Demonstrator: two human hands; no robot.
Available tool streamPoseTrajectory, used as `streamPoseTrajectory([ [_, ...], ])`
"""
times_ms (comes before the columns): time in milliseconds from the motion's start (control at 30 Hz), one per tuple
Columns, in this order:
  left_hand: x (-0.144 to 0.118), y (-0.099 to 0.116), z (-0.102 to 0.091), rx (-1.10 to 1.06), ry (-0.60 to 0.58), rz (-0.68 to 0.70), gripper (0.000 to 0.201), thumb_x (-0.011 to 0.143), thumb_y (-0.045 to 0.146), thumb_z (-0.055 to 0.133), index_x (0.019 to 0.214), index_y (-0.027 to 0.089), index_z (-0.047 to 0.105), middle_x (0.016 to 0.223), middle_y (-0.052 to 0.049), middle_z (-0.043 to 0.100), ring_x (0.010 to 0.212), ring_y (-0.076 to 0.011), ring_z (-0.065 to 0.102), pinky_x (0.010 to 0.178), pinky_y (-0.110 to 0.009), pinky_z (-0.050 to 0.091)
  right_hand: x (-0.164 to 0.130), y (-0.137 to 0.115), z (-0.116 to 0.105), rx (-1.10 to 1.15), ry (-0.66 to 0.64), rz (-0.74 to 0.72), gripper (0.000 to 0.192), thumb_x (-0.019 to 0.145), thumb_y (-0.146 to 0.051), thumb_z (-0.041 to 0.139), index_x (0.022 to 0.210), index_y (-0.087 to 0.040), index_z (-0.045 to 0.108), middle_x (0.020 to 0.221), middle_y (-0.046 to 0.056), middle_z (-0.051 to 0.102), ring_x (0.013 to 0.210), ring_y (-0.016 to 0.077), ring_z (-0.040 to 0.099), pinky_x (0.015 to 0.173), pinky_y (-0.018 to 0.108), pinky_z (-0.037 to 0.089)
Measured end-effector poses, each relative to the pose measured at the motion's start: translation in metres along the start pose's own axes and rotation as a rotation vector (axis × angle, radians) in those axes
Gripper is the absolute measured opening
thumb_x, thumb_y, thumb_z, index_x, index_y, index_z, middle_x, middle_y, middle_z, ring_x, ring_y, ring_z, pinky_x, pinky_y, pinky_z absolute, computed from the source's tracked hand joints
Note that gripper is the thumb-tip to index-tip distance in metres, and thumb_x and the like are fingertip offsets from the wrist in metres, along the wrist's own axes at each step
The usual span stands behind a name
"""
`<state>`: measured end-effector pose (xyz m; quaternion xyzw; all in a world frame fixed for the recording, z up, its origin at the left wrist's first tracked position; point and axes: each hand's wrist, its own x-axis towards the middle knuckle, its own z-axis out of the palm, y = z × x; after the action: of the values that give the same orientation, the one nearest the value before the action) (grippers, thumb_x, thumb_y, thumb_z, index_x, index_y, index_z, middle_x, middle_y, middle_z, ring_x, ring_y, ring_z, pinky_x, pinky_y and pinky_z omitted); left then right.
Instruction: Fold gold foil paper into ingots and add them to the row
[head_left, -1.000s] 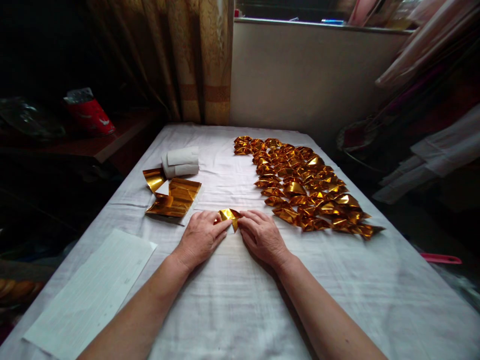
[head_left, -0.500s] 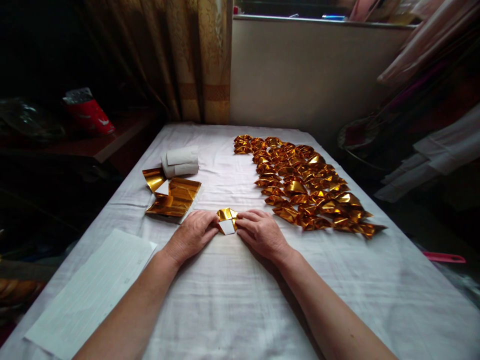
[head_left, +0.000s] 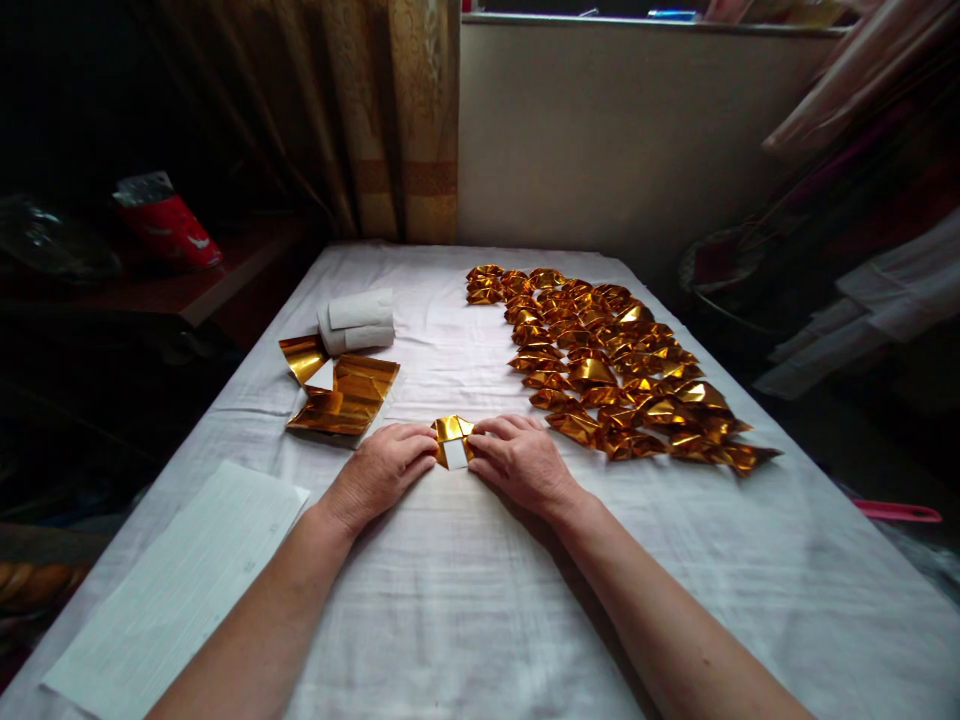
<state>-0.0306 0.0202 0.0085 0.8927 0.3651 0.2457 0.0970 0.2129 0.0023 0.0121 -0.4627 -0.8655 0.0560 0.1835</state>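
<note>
A small gold foil paper (head_left: 452,441) with a white flap showing lies on the white cloth (head_left: 480,600) in the middle of the table. My left hand (head_left: 382,470) presses its left side with the fingertips. My right hand (head_left: 517,462) holds its right side the same way. Both hands rest flat on the cloth, thumbs meeting at the paper. To the right and behind lies a large spread of several folded gold pieces (head_left: 607,360).
A stack of flat gold foil sheets (head_left: 341,392) lies at the left, with a white roll (head_left: 358,322) behind it. A white lined sheet (head_left: 180,585) lies near the front left corner. A red packet (head_left: 169,225) sits on a side shelf. A curtain hangs behind.
The gold paper was lifted at the fingertips a second ago; it now lies pressed on the cloth with a white flap turned up. Both hands have drawn slightly nearer to me.
</note>
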Motion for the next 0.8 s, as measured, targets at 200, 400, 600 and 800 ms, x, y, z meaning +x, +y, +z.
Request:
streamPoseTrajectory([
  [200,0.0,-0.002,0.001,0.017,-0.047,-0.001,0.015,0.088,0.027,0.063,0.101,0.022,0.07,0.107,-0.004,0.072,0.1,-0.0197,0.065,0.092,-0.034,0.051,0.004,-0.003,-0.005,-0.017,-0.051,0.021,0.027,0.083,-0.045,0.071,0.103,-0.026,0.071,0.116,0.005,0.068,0.104,0.023,0.057,0.089,0.038,0.036],
  [400,0.003,0.005,0.0,0.072,-0.062,-0.043,0.013,0.089,0.026,0.063,0.099,0.023,0.07,0.105,-0.004,0.072,0.098,-0.0206,0.064,0.09,-0.035,0.051,0.011,-0.006,-0.007,-0.123,-0.066,-0.046,0.023,0.087,-0.043,0.068,0.096,-0.022,0.071,0.104,0.006,0.071,0.094,0.0219,0.059,0.085,0.037,0.034],
  [600,0.003,0.009,-0.003,0.111,-0.08,-0.03,0.012,0.087,0.029,0.065,0.097,0.023,0.068,0.106,-0.005,0.071,0.097,-0.0215,0.063,0.089,-0.036,0.05,0.006,-0.005,0.007,-0.13,0.071,-0.096,0.021,0.095,-0.036,0.055,0.1,-0.021,0.07,0.107,0.007,0.071,0.093,0.0211,0.06,0.085,0.036,0.035],
  [800,0.002,0.009,0.001,0.197,-0.005,-0.011,0.013,0.094,0.025,0.054,0.097,0.021,0.065,0.1,-0.004,0.073,0.092,-0.02,0.066,0.084,-0.034,0.05,0.006,-0.004,0.009,-0.12,0.113,-0.104,0.026,0.098,-0.034,0.048,0.097,-0.021,0.07,0.103,0.007,0.073,0.089,0.0194,0.06,0.084,0.035,0.035],
])
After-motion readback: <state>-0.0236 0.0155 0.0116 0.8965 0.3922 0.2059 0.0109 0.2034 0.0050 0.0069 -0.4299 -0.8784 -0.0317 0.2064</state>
